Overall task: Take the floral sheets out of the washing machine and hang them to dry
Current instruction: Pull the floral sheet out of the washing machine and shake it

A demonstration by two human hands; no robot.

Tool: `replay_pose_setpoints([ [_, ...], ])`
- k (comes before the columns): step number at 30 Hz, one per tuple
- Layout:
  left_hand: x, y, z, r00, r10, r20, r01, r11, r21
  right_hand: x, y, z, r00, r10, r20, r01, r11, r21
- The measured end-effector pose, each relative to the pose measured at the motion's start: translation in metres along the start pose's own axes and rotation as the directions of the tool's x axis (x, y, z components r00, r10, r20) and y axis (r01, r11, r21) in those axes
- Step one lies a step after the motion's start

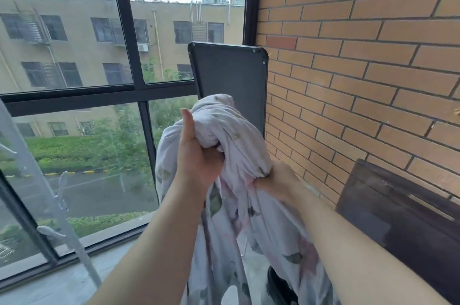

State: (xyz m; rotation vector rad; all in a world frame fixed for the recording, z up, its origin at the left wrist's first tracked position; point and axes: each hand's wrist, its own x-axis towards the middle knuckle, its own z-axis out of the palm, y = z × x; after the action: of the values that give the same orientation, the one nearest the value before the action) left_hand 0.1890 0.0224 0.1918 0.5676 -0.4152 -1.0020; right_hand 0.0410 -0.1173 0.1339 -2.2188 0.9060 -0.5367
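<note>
Floral sheet is bunched and held up by both hands. Left hand grips the top wad, thumb up along its left side, fingers curled into the folds. Right hand sits lower and to the right, clenched on a gather, its fingertips buried in cloth. The rest of the sheet hangs below both grips, cut off at the frame bottom. Dark upright panel stands behind the wad. A dark shape under the cloth is too unclear to name.

Two hands: left hand, right hand; one floral sheet.
</note>
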Motion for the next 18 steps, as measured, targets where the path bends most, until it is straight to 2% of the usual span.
replay_pose_setpoints([
  [1,0.003,-0.006,-0.004,1.000,-0.020,0.006,0.019,0.994,0.104,0.003,-0.010,-0.009,0.997,-0.016,-0.075,0.014,1.000,-0.024],
  [2,0.005,-0.016,-0.006,0.995,-0.087,0.047,0.080,0.989,0.126,0.005,-0.022,-0.018,0.988,-0.048,-0.148,0.045,0.999,-0.017],
  [4,0.005,-0.033,-0.014,0.986,-0.164,0.028,0.160,0.980,0.123,0.004,-0.047,-0.032,0.953,-0.150,-0.264,0.155,0.988,-0.003],
  [5,0.001,-0.037,-0.010,0.994,-0.060,-0.094,0.086,0.951,0.298,0.001,-0.057,-0.035,0.943,-0.202,-0.264,0.208,0.978,-0.007],
  [6,-0.001,-0.037,-0.008,0.989,0.039,-0.145,0.026,0.907,0.421,-0.002,-0.065,-0.037,0.947,-0.237,-0.216,0.243,0.970,-0.001],
  [7,-0.001,-0.032,-0.006,0.989,-0.025,-0.143,0.064,0.960,0.271,-0.006,-0.067,-0.036,0.961,-0.245,-0.128,0.250,0.968,0.029],
  [8,-0.004,-0.035,-0.003,0.992,0.050,-0.117,-0.017,0.963,0.269,-0.011,-0.065,-0.035,0.974,-0.227,-0.021,0.228,0.970,0.084],
  [9,-0.001,-0.035,0.004,0.996,0.034,-0.080,-0.018,0.981,0.195,-0.016,-0.056,-0.034,0.977,-0.200,0.073,0.190,0.974,0.123],
  [10,-0.001,-0.030,0.008,0.999,-0.030,0.024,0.029,0.999,0.038,-0.019,-0.044,-0.032,0.975,-0.171,0.142,0.154,0.980,0.124],
  [12,0.000,-0.023,0.014,0.988,-0.075,0.137,0.064,0.994,0.085,-0.029,-0.015,-0.019,0.964,-0.125,0.235,0.121,0.992,0.030],
  [14,-0.001,-0.021,0.015,0.972,-0.114,0.204,0.097,0.991,0.088,-0.034,0.008,0.001,0.950,-0.048,0.310,0.058,0.998,-0.023],
  [15,-0.001,-0.019,0.016,0.977,-0.115,0.181,0.095,0.989,0.116,-0.035,0.016,0.010,0.944,0.007,0.329,-0.011,1.000,0.010],
  [17,-0.001,-0.016,0.017,0.981,-0.105,0.165,0.085,0.989,0.122,-0.026,0.026,0.017,0.950,0.083,0.301,-0.108,0.992,0.067],
  [18,-0.002,-0.013,0.017,0.985,-0.082,0.154,0.066,0.992,0.106,-0.020,0.027,0.013,0.960,0.107,0.260,-0.117,0.993,0.025],
])
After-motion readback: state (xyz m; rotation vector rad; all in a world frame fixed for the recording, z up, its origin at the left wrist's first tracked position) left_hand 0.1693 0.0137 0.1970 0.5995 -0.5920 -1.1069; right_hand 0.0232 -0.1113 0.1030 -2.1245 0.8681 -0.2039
